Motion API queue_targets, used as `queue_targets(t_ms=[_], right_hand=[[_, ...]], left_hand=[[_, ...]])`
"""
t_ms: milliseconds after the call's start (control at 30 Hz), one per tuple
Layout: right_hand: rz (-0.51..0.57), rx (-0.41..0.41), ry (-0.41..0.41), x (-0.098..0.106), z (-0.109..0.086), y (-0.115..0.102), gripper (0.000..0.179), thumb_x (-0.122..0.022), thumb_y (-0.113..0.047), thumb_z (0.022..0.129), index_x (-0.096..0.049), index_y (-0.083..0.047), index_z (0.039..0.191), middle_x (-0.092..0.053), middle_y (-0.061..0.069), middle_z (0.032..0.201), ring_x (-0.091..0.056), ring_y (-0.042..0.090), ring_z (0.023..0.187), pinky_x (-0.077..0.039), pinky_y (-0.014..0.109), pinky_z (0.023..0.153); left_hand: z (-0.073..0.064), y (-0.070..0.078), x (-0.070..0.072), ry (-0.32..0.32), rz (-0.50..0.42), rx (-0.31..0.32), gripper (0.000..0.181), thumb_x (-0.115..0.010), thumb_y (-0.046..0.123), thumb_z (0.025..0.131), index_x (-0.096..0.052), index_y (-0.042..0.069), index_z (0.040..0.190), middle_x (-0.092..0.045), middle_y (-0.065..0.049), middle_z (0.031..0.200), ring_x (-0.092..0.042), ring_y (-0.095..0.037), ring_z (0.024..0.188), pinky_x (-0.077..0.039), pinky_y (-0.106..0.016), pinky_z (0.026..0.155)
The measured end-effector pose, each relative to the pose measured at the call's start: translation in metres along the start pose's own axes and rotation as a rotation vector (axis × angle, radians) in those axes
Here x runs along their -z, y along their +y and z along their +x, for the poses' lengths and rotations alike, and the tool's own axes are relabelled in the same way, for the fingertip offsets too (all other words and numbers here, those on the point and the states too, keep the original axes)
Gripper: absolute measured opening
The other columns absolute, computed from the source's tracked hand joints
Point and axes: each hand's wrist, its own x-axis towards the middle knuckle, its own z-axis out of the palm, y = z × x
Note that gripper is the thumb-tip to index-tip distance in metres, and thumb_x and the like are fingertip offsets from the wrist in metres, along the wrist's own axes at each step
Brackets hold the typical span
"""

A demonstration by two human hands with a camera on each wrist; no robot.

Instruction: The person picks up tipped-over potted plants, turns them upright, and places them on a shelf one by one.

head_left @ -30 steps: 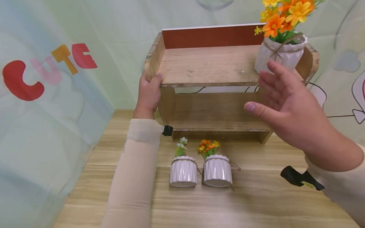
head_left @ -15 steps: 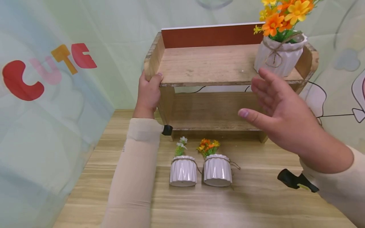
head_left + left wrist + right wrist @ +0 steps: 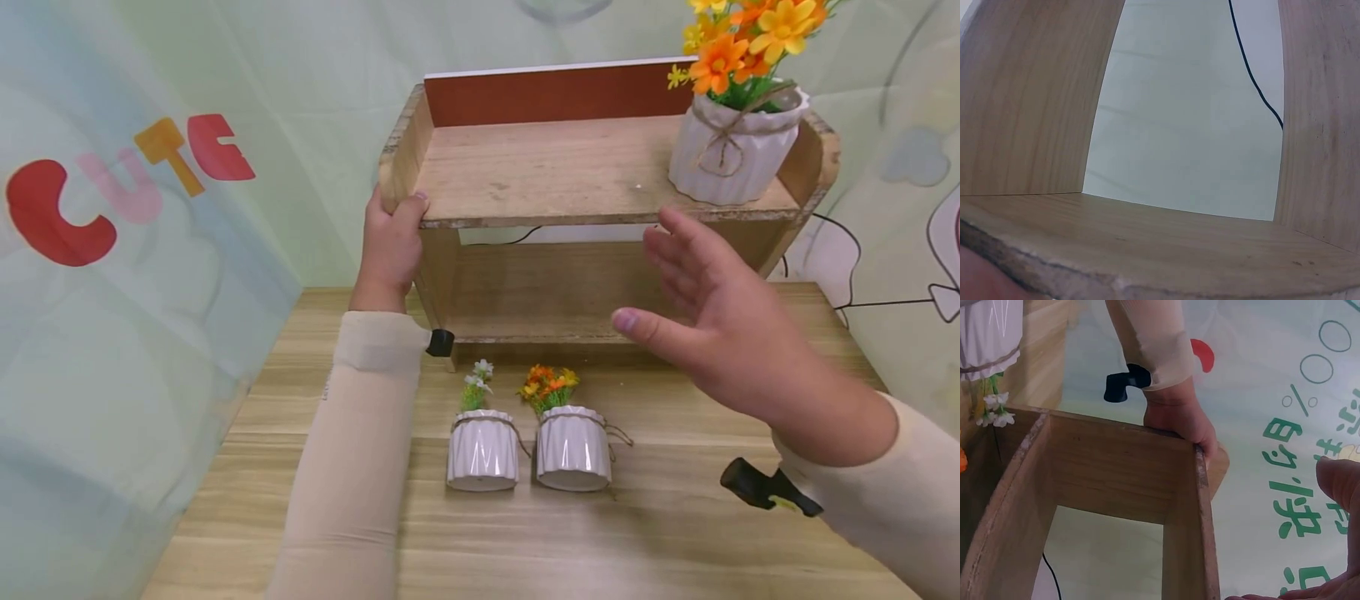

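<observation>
My left hand [image 3: 393, 246] grips the left end of the wooden shelf [image 3: 540, 167], its thumb over the front edge of the upper board. The right wrist view also shows that hand [image 3: 1179, 419] on the shelf's end. My right hand [image 3: 720, 325] holds nothing, its fingers extended and thumb apart, in front of the shelf's right half. Just above its fingertips, a white ribbed flowerpot [image 3: 735, 158] with orange and yellow flowers stands upright at the right end of the upper board. Twine is tied round its rim.
On the table [image 3: 675, 533], before the shelf, two smaller white flowerpots lie with bases toward me: one with white flowers [image 3: 482, 450], one with orange flowers [image 3: 572, 450]. A printed cloth [image 3: 150, 333] hangs at the left and back. A dark line [image 3: 1254, 75] shows behind the shelf.
My right hand has drawn down and left, away from the flowerpot on the upper board, leaving it fully in sight. My left hand and the pots stay where they were.
</observation>
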Motion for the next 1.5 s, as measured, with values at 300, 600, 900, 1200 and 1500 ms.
queue_targets(t_ms=[300, 600, 900, 1200, 1500], right_hand=[[-0.035, 0.001, -0.018, -0.009, -0.002, 0.005, 0.106, -0.082, -0.021, 0.094, -0.008, -0.015, 0.17, -0.027, 0.017, 0.172, -0.03, 0.037, 0.157, -0.028, 0.056, 0.124], [-0.051, -0.008, -0.04, -0.017, -0.003, 0.011, 0.105, -0.082, -0.024, 0.095, -0.009, -0.013, 0.17, -0.026, 0.017, 0.172, -0.029, 0.038, 0.157, -0.028, 0.058, 0.124], [-0.064, -0.024, -0.059, -0.026, -0.004, 0.018, 0.104, -0.081, -0.028, 0.095, -0.011, -0.012, 0.17, -0.028, 0.018, 0.171, -0.032, 0.04, 0.156, -0.031, 0.06, 0.122], [-0.046, -0.051, -0.1, -0.036, -0.004, 0.03, 0.105, -0.082, -0.033, 0.094, -0.012, -0.009, 0.169, -0.028, 0.02, 0.171, -0.031, 0.041, 0.156, -0.03, 0.061, 0.122], [-0.018, -0.062, -0.112, -0.042, -0.006, 0.04, 0.105, -0.081, -0.033, 0.095, -0.012, -0.005, 0.169, -0.027, 0.024, 0.17, -0.029, 0.044, 0.156, -0.029, 0.061, 0.122]], left_hand=[[0.0, 0.0, 0.0, 0.001, -0.015, -0.017, 0.067, -0.052, 0.034, 0.101, -0.035, 0.015, 0.163, -0.044, -0.013, 0.158, -0.045, -0.02, 0.139, -0.034, -0.033, 0.12], [0.0, -0.001, -0.001, 0.002, -0.032, -0.03, 0.063, -0.053, 0.031, 0.1, -0.04, 0.015, 0.16, -0.046, -0.012, 0.156, -0.047, -0.022, 0.137, -0.036, -0.034, 0.118], [-0.001, 0.0, 0.0, 0.001, -0.012, -0.013, 0.065, -0.052, 0.034, 0.101, -0.037, 0.018, 0.162, -0.044, -0.01, 0.158, -0.045, -0.021, 0.139, -0.034, -0.037, 0.12], [-0.001, 0.001, 0.0, 0.0, -0.006, 0.005, 0.067, -0.052, 0.036, 0.101, -0.034, 0.019, 0.164, -0.042, -0.009, 0.161, -0.043, -0.019, 0.141, -0.033, -0.037, 0.122], [-0.002, 0.002, -0.001, -0.006, -0.002, 0.017, 0.063, -0.05, 0.037, 0.102, -0.036, 0.026, 0.162, -0.042, -0.005, 0.159, -0.044, -0.021, 0.139, -0.035, -0.041, 0.121]])
